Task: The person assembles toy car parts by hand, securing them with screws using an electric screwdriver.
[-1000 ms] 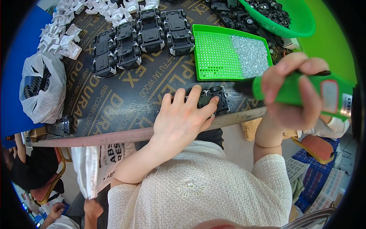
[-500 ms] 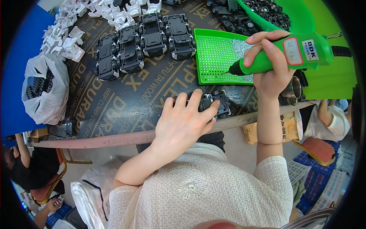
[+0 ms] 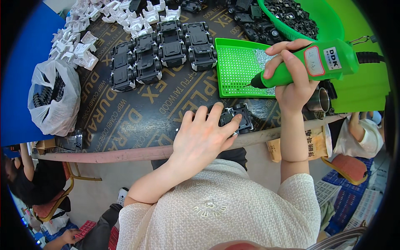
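Note:
My left hand (image 3: 204, 134) grips a black toy car chassis (image 3: 243, 117) with white edges, held on the table near its front edge, wheels showing. My fingers and thumb cover its left part. In my right hand (image 3: 296, 79) is a green electric screwdriver (image 3: 310, 64), its black nose pointing left. The bit's tip hovers over a green perforated tray (image 3: 235, 73), whose right end holds many small silvery screws (image 3: 262, 58). Whether a screw sits on the bit is too small to tell. Several upturned toy cars (image 3: 171, 46) stand in rows left of the tray.
White plastic parts (image 3: 79, 46) are heaped at the far left, above a plastic bag (image 3: 54, 104) of black parts. A green basket (image 3: 333, 18) of black pieces stands far right; a metal cup (image 3: 320, 100) is by my right wrist. Other people sit at both sides.
The view has shifted slightly, so the table items appear a little lower. Both hands keep their holds. At the lower left, another person's hand now shows with a red item.

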`<state>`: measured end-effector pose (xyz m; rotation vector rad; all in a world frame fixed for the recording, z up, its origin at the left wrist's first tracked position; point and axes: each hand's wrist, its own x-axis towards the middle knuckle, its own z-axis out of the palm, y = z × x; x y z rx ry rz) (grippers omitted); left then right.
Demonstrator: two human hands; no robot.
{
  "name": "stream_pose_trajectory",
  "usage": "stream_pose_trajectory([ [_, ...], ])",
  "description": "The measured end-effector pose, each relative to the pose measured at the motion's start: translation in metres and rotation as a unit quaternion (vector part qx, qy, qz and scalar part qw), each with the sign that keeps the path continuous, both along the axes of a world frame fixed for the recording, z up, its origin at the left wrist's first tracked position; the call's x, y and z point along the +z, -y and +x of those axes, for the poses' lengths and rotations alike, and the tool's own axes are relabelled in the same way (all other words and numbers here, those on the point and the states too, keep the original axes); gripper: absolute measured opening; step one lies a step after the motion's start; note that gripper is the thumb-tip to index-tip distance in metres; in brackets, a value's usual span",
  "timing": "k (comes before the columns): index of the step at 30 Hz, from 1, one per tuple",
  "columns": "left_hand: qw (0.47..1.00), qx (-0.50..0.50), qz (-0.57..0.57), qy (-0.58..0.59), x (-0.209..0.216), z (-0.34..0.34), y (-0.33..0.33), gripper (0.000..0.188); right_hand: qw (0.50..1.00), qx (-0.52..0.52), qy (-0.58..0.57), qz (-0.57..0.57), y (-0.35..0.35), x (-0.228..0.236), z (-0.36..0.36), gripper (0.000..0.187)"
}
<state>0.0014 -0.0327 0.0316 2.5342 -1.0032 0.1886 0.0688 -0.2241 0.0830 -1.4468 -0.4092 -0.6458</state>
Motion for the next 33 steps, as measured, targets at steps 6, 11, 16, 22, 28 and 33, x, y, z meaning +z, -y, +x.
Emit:
stream_pose_trajectory([
  [6, 1.0, 0.0, -0.005, 0.01, -0.002, 0.0, -0.002, 0.038, 1.0, -0.003, 0.02, 0.013, 0.004, 0.007, -0.004, 0.014],
  [11, 1.0, -0.004, -0.002, 0.01, 0.0, 0.0, 0.0, 0.039, 0.986, 0.155, 0.068, 0.011, 0.017, 0.038, -0.036, 0.028],
  [16, 1.0, -0.004, -0.003, 0.01, 0.001, 0.001, 0.001, 0.038, 0.989, 0.148, 0.008, 0.005, -0.005, 0.031, -0.056, 0.025],
  [22, 1.0, 0.007, 0.005, 0.011, -0.001, -0.001, -0.001, 0.037, 0.992, 0.112, -0.042, -0.034, -0.02, 0.025, -0.055, 0.022],
  [28, 1.0, 0.002, 0.002, 0.001, 0.0, 0.001, -0.002, 0.034, 0.983, 0.123, -0.115, -0.075, -0.028, 0.023, -0.048, 0.019],
  [33, 1.0, 0.007, 0.006, 0.003, 0.001, 0.0, -0.001, 0.034, 0.982, 0.123, -0.122, -0.078, -0.03, 0.021, -0.044, 0.017],
])
